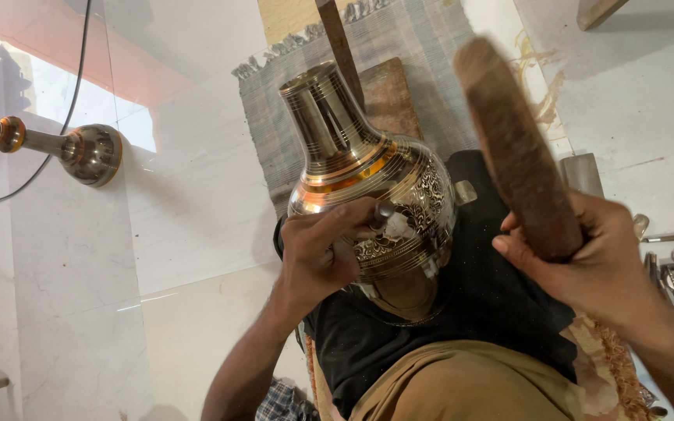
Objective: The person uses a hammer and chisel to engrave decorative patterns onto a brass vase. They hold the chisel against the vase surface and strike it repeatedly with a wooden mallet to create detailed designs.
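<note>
Left hand [317,253] hides the tool tip against the vase [372,187]; mallet [512,148] blurred

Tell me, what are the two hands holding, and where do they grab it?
The right hand grips a wooden mallet by its lower end. The left hand pinches a small tool against the engraved metal vase.

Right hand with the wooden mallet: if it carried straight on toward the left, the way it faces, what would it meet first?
Probably the engraved brass vase, near its belly, though depth is hard to judge. The right hand grips the wooden mallet.
</note>
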